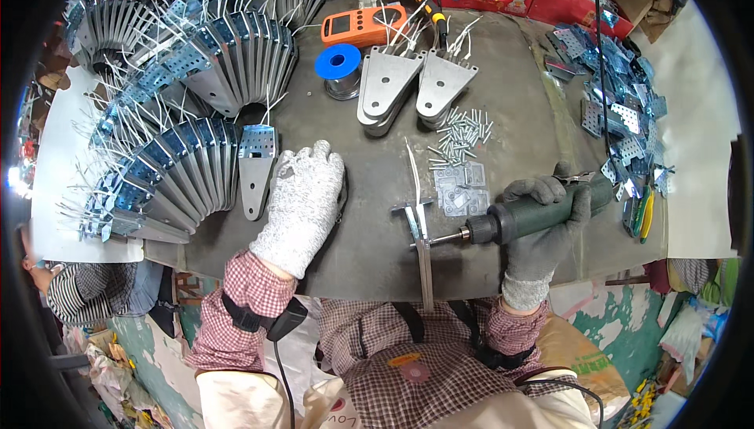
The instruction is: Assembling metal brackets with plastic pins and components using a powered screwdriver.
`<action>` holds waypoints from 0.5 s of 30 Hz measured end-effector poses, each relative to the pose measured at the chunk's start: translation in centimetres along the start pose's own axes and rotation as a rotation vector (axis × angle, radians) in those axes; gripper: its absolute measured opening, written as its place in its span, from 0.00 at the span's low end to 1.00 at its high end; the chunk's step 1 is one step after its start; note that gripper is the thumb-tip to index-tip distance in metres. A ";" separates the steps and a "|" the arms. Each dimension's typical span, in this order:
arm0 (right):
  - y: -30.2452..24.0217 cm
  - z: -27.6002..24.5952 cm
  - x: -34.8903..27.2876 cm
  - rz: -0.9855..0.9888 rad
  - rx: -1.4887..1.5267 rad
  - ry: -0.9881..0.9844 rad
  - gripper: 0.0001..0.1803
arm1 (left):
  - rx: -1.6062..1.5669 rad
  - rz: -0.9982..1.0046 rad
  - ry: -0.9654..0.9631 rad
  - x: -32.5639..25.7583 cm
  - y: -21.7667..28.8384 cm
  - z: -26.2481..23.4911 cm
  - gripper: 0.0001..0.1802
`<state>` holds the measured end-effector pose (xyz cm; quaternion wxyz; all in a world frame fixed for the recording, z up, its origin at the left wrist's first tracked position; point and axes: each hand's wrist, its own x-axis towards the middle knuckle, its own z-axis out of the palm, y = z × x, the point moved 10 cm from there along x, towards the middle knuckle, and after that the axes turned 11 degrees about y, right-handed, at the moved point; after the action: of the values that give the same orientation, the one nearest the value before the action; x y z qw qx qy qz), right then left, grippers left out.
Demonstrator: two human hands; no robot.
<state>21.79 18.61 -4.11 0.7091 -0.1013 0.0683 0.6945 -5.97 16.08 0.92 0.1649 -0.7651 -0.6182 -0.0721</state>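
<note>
My right hand (pixel 542 248), in a grey glove, grips a dark green power screwdriver (pixel 522 217). Its bit (pixel 448 238) points left and meets the side of an upright metal bracket (pixel 425 272) with white wires, near the table's front edge. My left hand (pixel 302 205), in a speckled white glove, lies palm down with its fingers curled; what is under them is hidden. Just left of its fingers is a grey bracket with a blue perforated plate (pixel 257 163). Loose screws (pixel 459 137) and small clear plastic plates (pixel 462 188) lie beyond the screwdriver.
Curved rows of wired brackets (pixel 177 170) fill the left side. At the back stand a solder spool (pixel 339 71), an orange meter (pixel 363 25) and two stacks of grey brackets (pixel 386 87). Perforated plates (pixel 628 115) and yellow-green-handled pliers (pixel 646 215) lie right, below a hanging cable (pixel 602 75).
</note>
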 end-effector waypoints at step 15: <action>0.0 -0.1 0.2 0.009 -0.009 0.029 0.17 | -1.220 -0.406 0.335 -5.7 7.3 -3.0 0.17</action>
<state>21.77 18.78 -4.30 0.7046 -0.1142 0.0762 0.6962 0.15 8.48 0.77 -0.2206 -0.5681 -0.5644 -0.5568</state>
